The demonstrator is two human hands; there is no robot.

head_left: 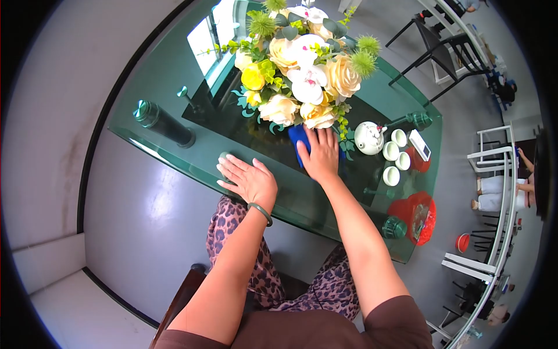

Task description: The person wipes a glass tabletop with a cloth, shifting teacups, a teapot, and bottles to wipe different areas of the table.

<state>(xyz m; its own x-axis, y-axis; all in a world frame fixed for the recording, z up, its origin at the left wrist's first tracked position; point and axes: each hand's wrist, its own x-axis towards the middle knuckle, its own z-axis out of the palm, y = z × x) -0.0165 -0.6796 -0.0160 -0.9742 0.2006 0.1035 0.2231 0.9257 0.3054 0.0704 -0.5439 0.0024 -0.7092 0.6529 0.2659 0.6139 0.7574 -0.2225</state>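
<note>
Left hand: open point(249, 181), fingers loosely spread, sitting over the near edge. We can't tell if it's actually touching the glass.
Right hand: spread flat point(321, 154) on top of the cloth, fingers pretty much straight. Looks like a press to us more than a pinch.
Blue cloth: on the bench, under the right hand point(295, 138), bits poking out either side.
Glass bench: near edge point(209, 158) runs right by our knees, so we're in tight there.
Flowers: big bunch point(308, 84) right past the right fingertips, so forward room is slim.
Tea stuff: white teapot point(369, 138) and four small cups point(390, 151) near the right hand, on its right side, crowding that way.
Open room: leftwards, between our two hands and on toward the black post point(164, 123).
</note>
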